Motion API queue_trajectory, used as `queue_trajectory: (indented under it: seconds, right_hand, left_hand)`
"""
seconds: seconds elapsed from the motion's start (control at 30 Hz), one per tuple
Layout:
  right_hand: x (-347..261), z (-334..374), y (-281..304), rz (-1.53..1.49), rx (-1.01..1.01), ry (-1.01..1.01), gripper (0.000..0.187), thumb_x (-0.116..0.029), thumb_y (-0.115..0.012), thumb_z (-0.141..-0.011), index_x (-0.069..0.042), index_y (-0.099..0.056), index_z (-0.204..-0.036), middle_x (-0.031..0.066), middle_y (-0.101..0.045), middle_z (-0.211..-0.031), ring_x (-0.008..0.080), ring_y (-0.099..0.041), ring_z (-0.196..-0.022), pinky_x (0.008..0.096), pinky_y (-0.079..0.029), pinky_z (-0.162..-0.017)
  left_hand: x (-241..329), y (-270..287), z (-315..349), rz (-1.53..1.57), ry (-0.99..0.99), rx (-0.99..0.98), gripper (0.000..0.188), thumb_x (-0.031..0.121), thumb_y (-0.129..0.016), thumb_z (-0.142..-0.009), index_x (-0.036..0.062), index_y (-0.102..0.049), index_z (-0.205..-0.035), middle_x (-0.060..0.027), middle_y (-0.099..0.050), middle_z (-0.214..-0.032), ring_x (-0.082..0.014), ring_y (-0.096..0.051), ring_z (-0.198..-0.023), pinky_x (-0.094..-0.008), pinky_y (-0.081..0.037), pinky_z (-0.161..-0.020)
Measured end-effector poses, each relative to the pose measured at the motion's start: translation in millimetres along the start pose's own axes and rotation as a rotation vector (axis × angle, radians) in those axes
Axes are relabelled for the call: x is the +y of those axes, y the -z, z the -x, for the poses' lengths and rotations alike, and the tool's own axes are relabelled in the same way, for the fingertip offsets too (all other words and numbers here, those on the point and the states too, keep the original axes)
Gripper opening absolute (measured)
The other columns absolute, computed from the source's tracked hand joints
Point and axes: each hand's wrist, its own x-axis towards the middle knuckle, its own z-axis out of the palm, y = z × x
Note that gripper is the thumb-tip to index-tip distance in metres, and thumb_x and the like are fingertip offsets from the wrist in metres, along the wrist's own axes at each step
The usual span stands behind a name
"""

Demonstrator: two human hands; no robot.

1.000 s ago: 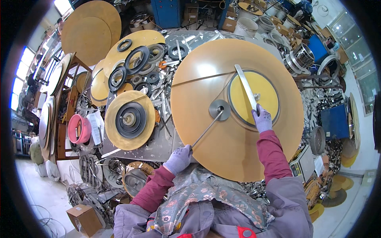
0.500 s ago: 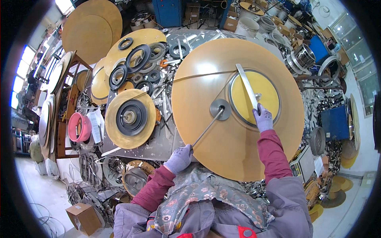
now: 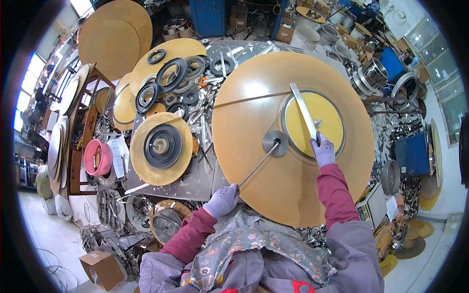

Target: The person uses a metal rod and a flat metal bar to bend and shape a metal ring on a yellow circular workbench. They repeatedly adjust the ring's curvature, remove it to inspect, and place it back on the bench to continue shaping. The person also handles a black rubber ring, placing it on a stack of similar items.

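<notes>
My left hand (image 3: 223,200), in a light purple glove, is closed round the near end of a thin metal rod (image 3: 257,166). At the rod's far end a small grey disc (image 3: 268,142) lies over a large tan disc (image 3: 259,195). With my gloved right hand (image 3: 323,149) I grip the lower end of a flat metal bar (image 3: 302,108). That bar slants across a yellow round plate (image 3: 327,112) ringed by a dark metal rim, on the large disc. A narrow dark band (image 3: 254,99) crosses the large disc from the left toward the yellow plate.
Left on the bench sits a gold disc (image 3: 139,151) with a dark coil (image 3: 176,142) at its middle. Black rings (image 3: 172,75) and metal scraps lie behind it. A pink tub (image 3: 89,158) stands at the left; a blue box (image 3: 411,154) is at the right.
The small grey disc on the rod has shifted slightly right and nearer. The whole scene sits a little lower in view. Both hands keep their holds.
</notes>
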Motion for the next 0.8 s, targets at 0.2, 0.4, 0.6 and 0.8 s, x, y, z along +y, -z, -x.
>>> queue_trajectory:
  seconds: [0.2, 0.4, 0.6, 0.8]
  right_hand:
    - [10, 0, -8, 0.011, 0.059, 0.04, 0.043, -0.031, -0.06, -0.089, -0.001, -0.056, -0.12, 0.0225, -0.065, -0.096, 0.0367, -0.062, -0.092, 0.0446, -0.048, -0.082]
    - [1, 0, 0, 0.041, -0.018, 0.0, 0.044, -0.032, -0.06, -0.089, -0.001, -0.056, -0.121, 0.0227, -0.065, -0.094, 0.0368, -0.062, -0.091, 0.0453, -0.048, -0.082]
    - [3, -2, -3, 0.055, -0.01, -0.014, 0.044, -0.032, -0.06, -0.089, -0.001, -0.055, -0.121, 0.0223, -0.065, -0.093, 0.037, -0.062, -0.09, 0.0453, -0.048, -0.081]
    - [4, -3, 0, 0.031, -0.053, -0.037, 0.045, -0.031, -0.062, -0.088, -0.002, -0.056, -0.121, 0.0224, -0.065, -0.098, 0.0366, -0.062, -0.093, 0.0444, -0.047, -0.083]
  left_hand:
    - [1, 0, 0, 0.008, -0.007, 0.012, 0.017, 0.016, -0.05, -0.091, -0.0007, -0.047, -0.093, -0.025, -0.061, -0.077, -0.0438, -0.061, -0.077, -0.0518, -0.046, -0.067]
    - [0, 1, 0, 0.013, -0.005, 0.025, 0.016, 0.015, -0.051, -0.09, -0.0004, -0.047, -0.093, -0.0254, -0.061, -0.077, -0.0437, -0.061, -0.077, -0.0516, -0.047, -0.067]
    - [-3, -2, -1, 0.022, -0.019, 0.047, 0.015, 0.015, -0.051, -0.09, 0.0001, -0.048, -0.093, -0.0253, -0.06, -0.076, -0.0443, -0.06, -0.076, -0.052, -0.046, -0.067]
    - [-4, -3, -2, 0.031, -0.007, 0.047, 0.015, 0.015, -0.051, -0.091, 0.0007, -0.049, -0.091, -0.0254, -0.059, -0.076, -0.0456, -0.058, -0.075, -0.0525, -0.046, -0.066]
